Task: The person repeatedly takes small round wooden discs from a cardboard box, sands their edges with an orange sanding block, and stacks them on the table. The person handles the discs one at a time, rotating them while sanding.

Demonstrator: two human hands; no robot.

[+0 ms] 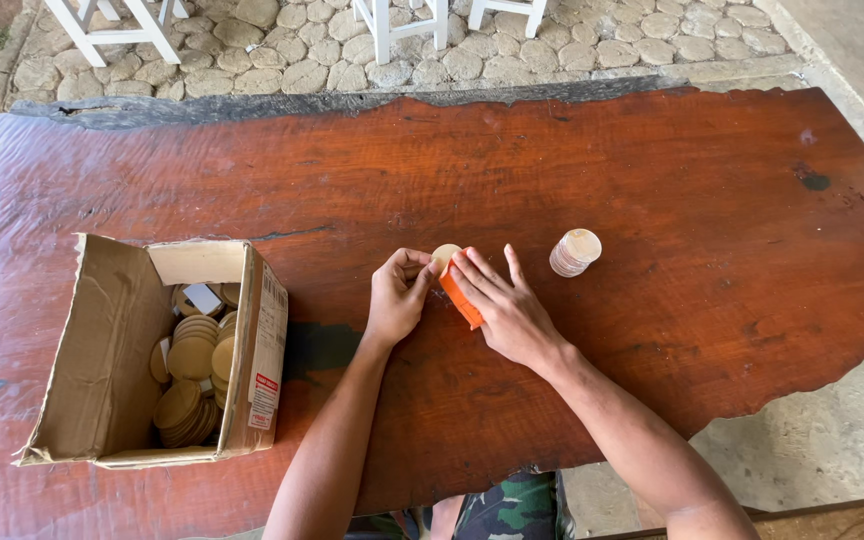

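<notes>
- A broad slab table [652, 300] of reddish wood fills the view, with a cobbled floor [452, 55] and white stool legs [122, 30] seen beyond its far edge.
- An open cardboard box [102, 360] is set at the left of the table, well apart from the hands; many round wooden discs [190, 358] are heaped inside it.
- A short stack of discs [574, 253] is stood near the middle of the table, just to the right of the hands and untouched by them.
- The right hand [502, 305] is laid flat, fingers together, and pressed on an orange sanding block [460, 300] — the block is tilted against the table top.
- The left hand [397, 295] is closed in a pinch on a single wooden disc [445, 254], which is held against the upper end of the block, between the two hands.
- The step in hand is judged to be the smoothing of one disc's edge on the block — mid-cycle, with most discs left in the box.
- For the next move, the disc would need to be turned in the pinch while the block is kept pressed down; a firm grip on so thin a piece seems called for.
</notes>
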